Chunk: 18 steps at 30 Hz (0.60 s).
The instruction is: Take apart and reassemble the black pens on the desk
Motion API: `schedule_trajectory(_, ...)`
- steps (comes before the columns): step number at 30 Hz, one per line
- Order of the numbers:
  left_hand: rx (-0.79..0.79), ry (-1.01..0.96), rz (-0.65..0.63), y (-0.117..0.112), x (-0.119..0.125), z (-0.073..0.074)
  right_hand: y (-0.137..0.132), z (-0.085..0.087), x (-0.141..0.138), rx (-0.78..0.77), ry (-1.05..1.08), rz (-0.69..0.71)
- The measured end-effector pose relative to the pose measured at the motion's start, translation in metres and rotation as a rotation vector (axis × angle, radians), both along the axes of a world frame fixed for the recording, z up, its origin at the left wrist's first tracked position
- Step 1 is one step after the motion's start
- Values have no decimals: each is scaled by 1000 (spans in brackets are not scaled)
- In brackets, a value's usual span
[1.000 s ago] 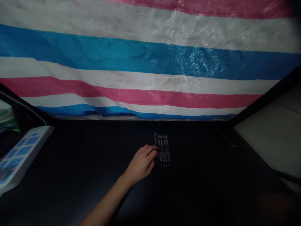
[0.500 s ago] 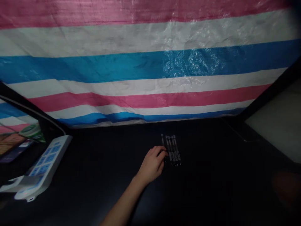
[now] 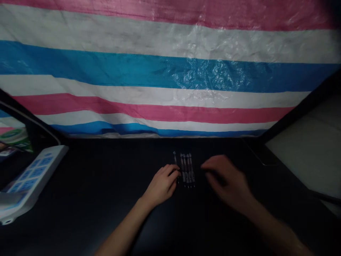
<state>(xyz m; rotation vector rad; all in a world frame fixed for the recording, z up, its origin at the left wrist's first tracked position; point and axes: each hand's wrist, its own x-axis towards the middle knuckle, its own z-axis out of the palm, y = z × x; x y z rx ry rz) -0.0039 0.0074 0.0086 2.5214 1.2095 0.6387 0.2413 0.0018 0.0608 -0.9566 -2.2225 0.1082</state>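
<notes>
Several dark pens (image 3: 188,172) lie side by side in a short row on the black table (image 3: 93,199). My left hand (image 3: 161,185) rests just left of the row, its fingers curled with the tips pinching the leftmost pen (image 3: 176,167), which sits a little apart from the others. My right hand (image 3: 226,179) hovers just right of the row, blurred by motion. Its fingers reach loosely toward the pens and hold nothing.
A striped pink, white and blue tarp (image 3: 170,71) hangs behind the table. A white power strip with blue sockets (image 3: 29,177) lies at the left edge, with a green packet (image 3: 16,137) beyond it. A pale surface (image 3: 309,156) borders the right.
My right hand has come into view from the lower right and now hovers beside the pens. The leftmost pen has shifted slightly away from the row under my left fingers.
</notes>
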Motion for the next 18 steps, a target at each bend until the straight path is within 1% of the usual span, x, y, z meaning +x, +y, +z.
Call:
schedule_trajectory(4,-10,-16,-1,-1,0,0,2,-40,-23,-6,-257,140)
schedule_trajectory(6,-26,-50,-2,0,0,-1,2,-51,-31,31,-384,165)
schedule_trajectory(8,-47,-86,2,0,0,-1,2,-54,-36,95,-469,182)
schedule_trajectory(10,-68,-117,10,0,0,-2,1,-53,-40,146,-513,179)
schedule_trajectory(15,-75,-174,-7,1,0,-4,-2,-53,-50,287,-511,117)
schedule_trajectory(18,-74,-193,-13,1,1,-4,0,-57,-52,351,-503,141)
